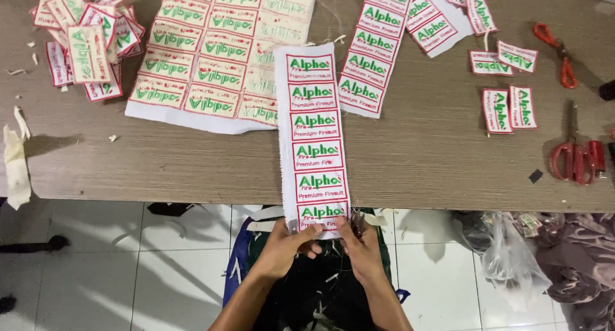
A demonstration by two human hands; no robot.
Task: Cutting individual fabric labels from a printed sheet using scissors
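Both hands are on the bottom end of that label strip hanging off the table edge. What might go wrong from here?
1. The label strip lies half across the table edge; a tug by the left hand or right hand may drag it off.
2. Its frayed edges may unravel.
3. The red scissors lie far right, an awkward reach.

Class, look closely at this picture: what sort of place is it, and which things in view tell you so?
Probably a small garment-label workshop. Both hands hold a strip of embroidered patches over a wooden worktable, with a larger uncut patch sheet, a pile of cut patches and red scissors lying on it.
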